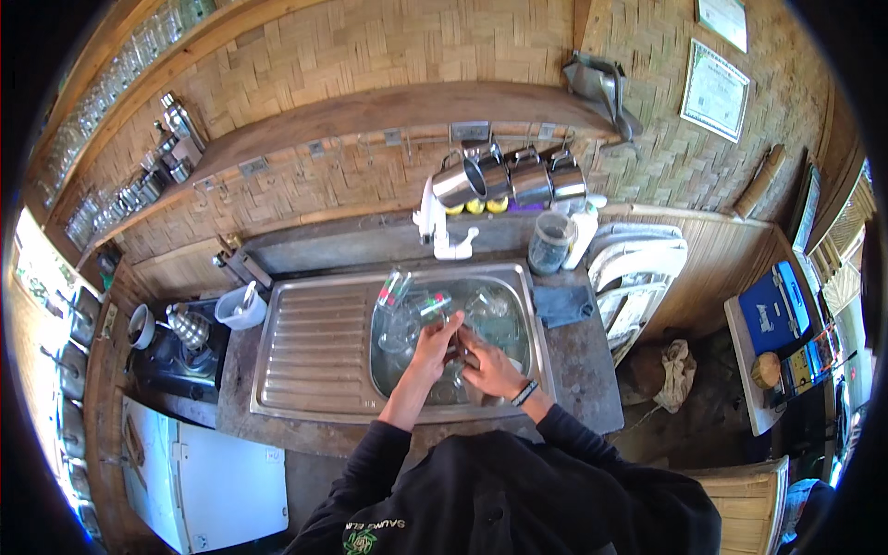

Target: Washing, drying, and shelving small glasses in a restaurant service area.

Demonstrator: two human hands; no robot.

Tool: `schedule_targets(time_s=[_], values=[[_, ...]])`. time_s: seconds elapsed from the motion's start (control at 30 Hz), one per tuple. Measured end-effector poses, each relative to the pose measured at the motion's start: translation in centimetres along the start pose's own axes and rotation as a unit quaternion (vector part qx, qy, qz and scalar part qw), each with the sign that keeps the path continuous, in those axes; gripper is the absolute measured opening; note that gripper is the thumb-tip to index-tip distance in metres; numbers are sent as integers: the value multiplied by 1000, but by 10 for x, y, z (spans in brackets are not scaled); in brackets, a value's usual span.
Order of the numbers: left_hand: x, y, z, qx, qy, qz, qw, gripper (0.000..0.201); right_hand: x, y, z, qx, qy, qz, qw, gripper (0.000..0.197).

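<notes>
Both my hands are together over the water-filled basin of a steel sink (539, 361). My left hand (433, 346) has its fingers closed, with the thumb pointing up and away. Close against it, my right hand (492, 368) is curled, a dark band on its wrist. Something small and dark or see-through is between the fingers; its kind is hidden. Several clear glasses lie in the water around them. One glass with a coloured print (394, 290) leans at the basin's far left corner, another printed glass (433, 303) lies just beyond my left hand, and a clear glass (487, 303) rests farther right.
A ribbed drainboard (319, 342) adjoins the basin on the left, with a white tub (242, 307) beyond it. Behind the basin stands a white faucet (453, 244) beneath hanging steel mugs (460, 183). A large jar (548, 248) and blue-grey cloth (564, 306) occupy the right counter.
</notes>
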State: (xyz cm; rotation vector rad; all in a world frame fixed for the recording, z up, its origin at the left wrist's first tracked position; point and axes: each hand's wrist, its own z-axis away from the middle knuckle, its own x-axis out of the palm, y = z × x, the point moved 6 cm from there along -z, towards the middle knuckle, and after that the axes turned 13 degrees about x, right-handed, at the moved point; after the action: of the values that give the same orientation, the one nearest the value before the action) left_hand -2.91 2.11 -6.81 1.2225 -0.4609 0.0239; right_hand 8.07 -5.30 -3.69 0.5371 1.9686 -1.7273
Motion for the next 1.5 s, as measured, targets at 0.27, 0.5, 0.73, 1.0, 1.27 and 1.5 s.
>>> schedule_targets(time_s=[0.27, 0.5, 0.73, 1.0, 1.27, 1.5], values=[[21, -3, -2, 20, -182, 228, 956, 64, 4, 10, -2, 209, -148, -550, 795, 65], [13, 0, -5, 30, -185, 153, 970, 56, 2, 21, -11, 130, -57, -397, 907, 57], [1, 12, 1, 23, -28, -40, 999, 41, -7, -13, -7, 13, 6, -33, 999, 79], [22, -1, -2, 12, -168, 179, 969, 61, 4, 11, -8, 211, -117, -582, 777, 65], [27, 10, -4, 31, -221, 176, 959, 57, -13, 5, -8, 209, -95, -521, 822, 60], [13, 23, -2, 45, -38, -37, 998, 41, -15, -15, -14, 14, 15, -54, 998, 72]])
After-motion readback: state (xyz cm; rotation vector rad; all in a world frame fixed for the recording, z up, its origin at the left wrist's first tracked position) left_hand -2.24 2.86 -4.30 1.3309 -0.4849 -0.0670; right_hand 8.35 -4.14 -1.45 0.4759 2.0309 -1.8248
